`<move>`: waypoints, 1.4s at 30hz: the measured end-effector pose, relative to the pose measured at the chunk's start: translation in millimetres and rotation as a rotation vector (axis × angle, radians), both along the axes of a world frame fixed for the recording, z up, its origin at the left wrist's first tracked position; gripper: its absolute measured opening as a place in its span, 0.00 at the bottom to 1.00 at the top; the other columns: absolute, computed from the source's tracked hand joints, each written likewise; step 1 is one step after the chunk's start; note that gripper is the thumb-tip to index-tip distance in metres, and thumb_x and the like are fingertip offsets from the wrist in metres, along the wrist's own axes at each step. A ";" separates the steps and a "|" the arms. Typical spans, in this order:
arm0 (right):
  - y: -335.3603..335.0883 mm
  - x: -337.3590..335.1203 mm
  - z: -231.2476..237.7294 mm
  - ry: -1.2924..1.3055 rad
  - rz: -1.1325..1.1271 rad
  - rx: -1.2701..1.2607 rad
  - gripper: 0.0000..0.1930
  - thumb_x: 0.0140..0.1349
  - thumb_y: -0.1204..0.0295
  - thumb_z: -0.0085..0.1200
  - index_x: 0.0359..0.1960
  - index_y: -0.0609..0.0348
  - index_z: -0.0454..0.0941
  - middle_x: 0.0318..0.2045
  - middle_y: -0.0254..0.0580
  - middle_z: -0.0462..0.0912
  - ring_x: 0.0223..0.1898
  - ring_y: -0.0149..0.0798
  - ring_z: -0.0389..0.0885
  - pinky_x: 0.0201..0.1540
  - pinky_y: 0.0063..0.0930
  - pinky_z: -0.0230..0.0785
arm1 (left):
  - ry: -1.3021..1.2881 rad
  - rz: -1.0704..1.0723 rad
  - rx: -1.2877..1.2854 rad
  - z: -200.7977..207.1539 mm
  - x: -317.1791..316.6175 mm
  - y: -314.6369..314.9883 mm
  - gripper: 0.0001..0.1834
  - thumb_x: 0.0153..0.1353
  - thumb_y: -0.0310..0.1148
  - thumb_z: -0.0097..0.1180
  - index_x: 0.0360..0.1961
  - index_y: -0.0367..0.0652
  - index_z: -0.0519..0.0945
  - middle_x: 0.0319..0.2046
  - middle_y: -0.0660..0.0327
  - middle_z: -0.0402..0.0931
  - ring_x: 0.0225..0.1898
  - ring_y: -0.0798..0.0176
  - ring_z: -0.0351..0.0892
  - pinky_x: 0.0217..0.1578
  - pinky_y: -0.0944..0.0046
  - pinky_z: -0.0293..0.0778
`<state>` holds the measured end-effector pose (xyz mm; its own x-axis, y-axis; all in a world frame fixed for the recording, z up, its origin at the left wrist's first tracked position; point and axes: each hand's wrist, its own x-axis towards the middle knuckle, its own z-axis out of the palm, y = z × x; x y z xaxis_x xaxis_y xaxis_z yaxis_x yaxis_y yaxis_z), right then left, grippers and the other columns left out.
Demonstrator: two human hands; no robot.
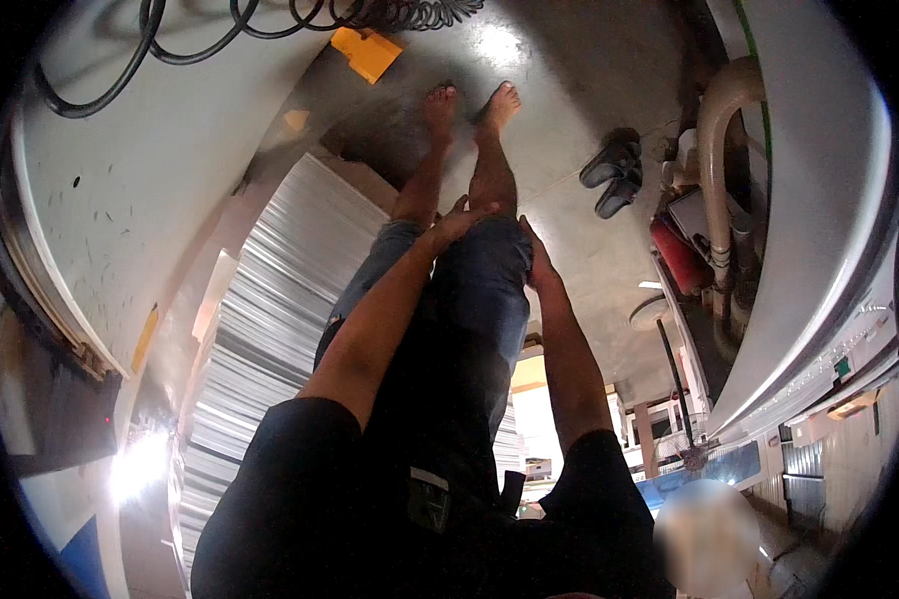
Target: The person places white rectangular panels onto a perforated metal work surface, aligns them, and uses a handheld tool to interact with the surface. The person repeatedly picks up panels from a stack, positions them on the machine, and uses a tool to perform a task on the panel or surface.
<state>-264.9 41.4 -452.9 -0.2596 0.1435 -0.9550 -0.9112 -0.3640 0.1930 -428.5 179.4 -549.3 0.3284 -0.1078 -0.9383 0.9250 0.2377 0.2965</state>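
Dark blue jeans [479, 270] cover my legs, with the cuffs pushed up to about the knees. Both hands are at the cuff of the right trouser leg. My left hand [458, 224] closes on its inner, upper side, the fingers lying across the hem. On the outer side my right hand [538, 258] grips the same cuff, its fingers partly hidden by the cloth. Below the cuffs my shins and bare feet [497, 105] show on the grey floor. The left trouser leg [375, 265] is also up at the knee, with no hand on it.
To the left is a tall stack of pale sheets [270, 299] beside a light machine panel [140, 190]. A black coiled hose [160, 45] hangs above. An orange-yellow piece [367, 53] and dark sandals [614, 172] lie on the floor. At right runs a beige pipe [714, 170].
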 end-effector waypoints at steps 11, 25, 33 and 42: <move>-30.9 -15.6 43.0 -0.071 0.034 -0.095 0.38 0.71 0.39 0.44 0.71 0.55 0.66 0.67 0.45 0.73 0.65 0.48 0.71 0.70 0.42 0.62 | -0.010 0.265 -0.553 93.1 28.8 47.8 0.55 0.64 0.74 0.45 0.73 0.33 0.62 0.72 0.44 0.60 0.73 0.50 0.58 0.73 0.57 0.53; -99.1 -27.0 24.6 -0.128 0.365 0.102 0.39 0.72 0.38 0.38 0.74 0.54 0.60 0.70 0.44 0.68 0.66 0.46 0.68 0.69 0.41 0.60 | 0.007 0.085 -0.241 100.9 -17.3 6.9 0.43 0.72 0.63 0.39 0.70 0.33 0.67 0.67 0.42 0.68 0.68 0.47 0.68 0.69 0.56 0.60; -26.2 -0.2 -28.5 -0.701 1.200 0.234 0.26 0.70 0.58 0.51 0.64 0.62 0.74 0.58 0.56 0.80 0.58 0.48 0.81 0.61 0.36 0.70 | -0.243 0.284 0.368 68.2 -68.2 53.7 0.25 0.71 0.50 0.51 0.58 0.42 0.79 0.53 0.48 0.80 0.56 0.46 0.79 0.59 0.52 0.72; 68.7 -90.4 -35.3 -0.514 1.210 0.438 0.29 0.71 0.50 0.53 0.64 0.57 0.73 0.54 0.54 0.83 0.55 0.50 0.81 0.61 0.39 0.69 | 0.111 0.336 0.469 87.8 -103.8 18.6 0.29 0.66 0.53 0.58 0.53 0.38 0.82 0.41 0.48 0.85 0.46 0.54 0.84 0.49 0.57 0.75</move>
